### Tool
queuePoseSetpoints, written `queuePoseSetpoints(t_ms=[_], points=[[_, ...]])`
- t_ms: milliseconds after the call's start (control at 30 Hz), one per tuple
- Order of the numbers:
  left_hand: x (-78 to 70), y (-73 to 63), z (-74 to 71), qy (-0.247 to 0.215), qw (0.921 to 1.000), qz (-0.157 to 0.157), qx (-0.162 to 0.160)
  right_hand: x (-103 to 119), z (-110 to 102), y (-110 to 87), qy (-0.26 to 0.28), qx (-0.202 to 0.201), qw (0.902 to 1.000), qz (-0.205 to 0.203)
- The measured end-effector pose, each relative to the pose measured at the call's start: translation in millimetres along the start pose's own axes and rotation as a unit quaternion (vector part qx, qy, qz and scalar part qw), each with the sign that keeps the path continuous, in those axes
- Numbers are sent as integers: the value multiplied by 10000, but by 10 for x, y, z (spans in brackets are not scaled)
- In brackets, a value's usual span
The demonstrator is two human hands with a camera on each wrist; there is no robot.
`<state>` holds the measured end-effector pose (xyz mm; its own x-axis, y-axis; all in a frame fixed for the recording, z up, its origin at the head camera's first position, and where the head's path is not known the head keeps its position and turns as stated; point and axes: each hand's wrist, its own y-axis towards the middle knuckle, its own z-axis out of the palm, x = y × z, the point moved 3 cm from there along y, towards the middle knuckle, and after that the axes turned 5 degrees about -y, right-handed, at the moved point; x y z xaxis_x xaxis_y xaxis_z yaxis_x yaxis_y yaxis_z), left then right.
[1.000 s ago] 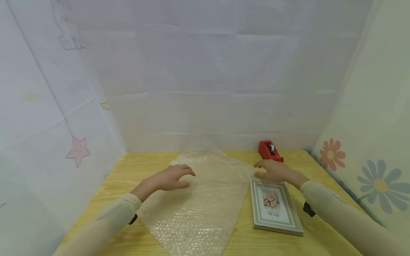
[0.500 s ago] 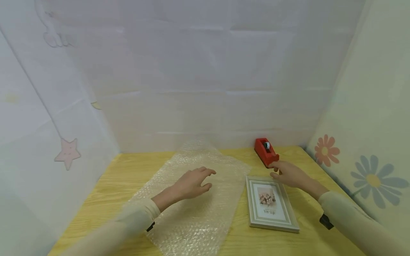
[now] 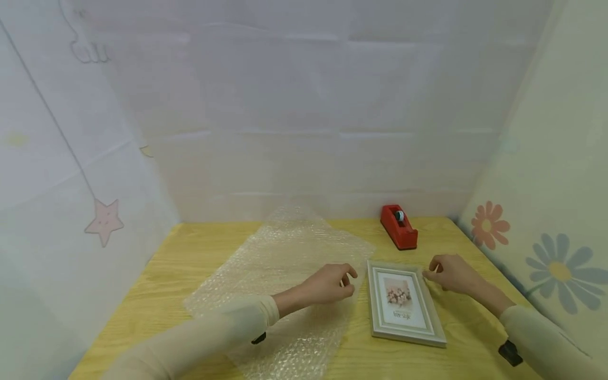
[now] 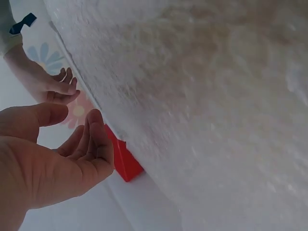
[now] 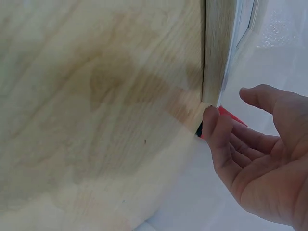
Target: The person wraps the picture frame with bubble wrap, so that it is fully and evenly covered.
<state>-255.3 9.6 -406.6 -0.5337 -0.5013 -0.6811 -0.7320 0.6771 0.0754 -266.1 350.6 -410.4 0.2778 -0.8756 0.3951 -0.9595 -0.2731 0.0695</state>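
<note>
Presently: picture frame (image 3: 402, 303) toward right edge of desk (image 3: 214, 240), between left hand (image 3: 331, 284) and right hand (image 3: 452, 273), fingers loosely curled.

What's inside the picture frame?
Inside the picture frame there's a picture of pink flowers, with words below. Anything behind them is covered, so I can't see it.

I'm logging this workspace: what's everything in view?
Picture frame: 1, silvery, table's right
Bubble wrap: 1, clear, table's middle
Tape dispenser: 1, red, back right
Tape roll: 1, white, in dispenser
Table: 1, yellow, beneath
Walls: 3, pale, back and sides
Star, moon: 1 each, pink, yellow, left wall
Outlined figure: 1, grey, left wall
Flowers: 2, red, grey, right wall
Sleeves: 2, cream, on arms
Wrist devices: 2, dark, at cuffs
Left hand: 1, bare, over wrap
Right hand: 1, bare, beside frame
</note>
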Motion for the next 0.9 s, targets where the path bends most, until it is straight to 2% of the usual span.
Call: queuePoseSetpoints(t_ms=[67,167,367,533,700,900], points=[[-11,16,64,-422,9990,-113,29,-20,24,-47,322,182,9992,174],[-10,34,136,-810,9963,-275,-71,-42,64,-85,730,388,9961,322],[-15,170,259,-1088,9921,-490,-394,-113,150,-150,1531,677,9832,730],[8,299,344,-1353,9848,-924,-584,-130,236,-166,2044,755,9717,916],[15,395,421,-1536,9800,-1160,-499,-110,288,-157,1824,606,9745,1153],[-13,450,462,-1351,9813,-1275,-512,-86,318,-156,1547,539,9769,1373]])
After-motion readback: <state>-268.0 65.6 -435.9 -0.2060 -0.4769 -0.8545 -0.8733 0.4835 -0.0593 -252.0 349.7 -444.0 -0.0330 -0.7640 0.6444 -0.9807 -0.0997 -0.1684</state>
